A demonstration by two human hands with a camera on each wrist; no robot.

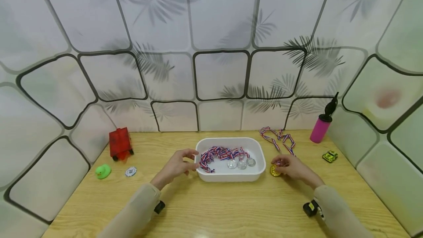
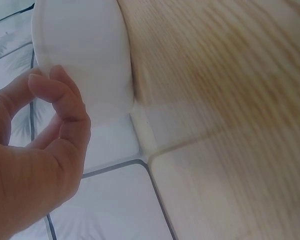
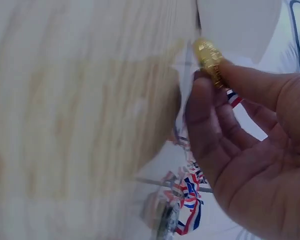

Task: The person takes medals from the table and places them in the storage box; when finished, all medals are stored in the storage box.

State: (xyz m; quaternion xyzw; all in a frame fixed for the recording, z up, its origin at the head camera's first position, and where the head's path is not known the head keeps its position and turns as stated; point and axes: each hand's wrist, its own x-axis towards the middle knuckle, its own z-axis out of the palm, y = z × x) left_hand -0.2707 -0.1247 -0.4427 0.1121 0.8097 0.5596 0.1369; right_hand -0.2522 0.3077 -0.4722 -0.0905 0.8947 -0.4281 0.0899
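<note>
In the head view, a white tray (image 1: 230, 177) stands mid-table, holding silver medals (image 1: 242, 164) and bunched red, white and blue ribbons (image 1: 216, 152). My left hand (image 1: 178, 166) is at the tray's left end, its bent fingers and thumb apart, with the fingertips right at the rim. To the right of the tray, my right hand (image 1: 294, 168) pinches a gold medal (image 1: 274, 170) between thumb and fingers. The right wrist view shows the medal's edge (image 3: 209, 59) sticking out past the thumb. Its striped ribbon (image 1: 271, 140) trails loosely toward the back of the table.
On the left are a red toy cart (image 1: 120, 143), a green rubber duck (image 1: 103, 171) and a poker chip (image 1: 130, 171). A magenta pump (image 1: 320, 129) with a black top and a small yellow-green toy car (image 1: 330, 156) stand on the right. A patterned wall (image 1: 221, 76) encloses the table.
</note>
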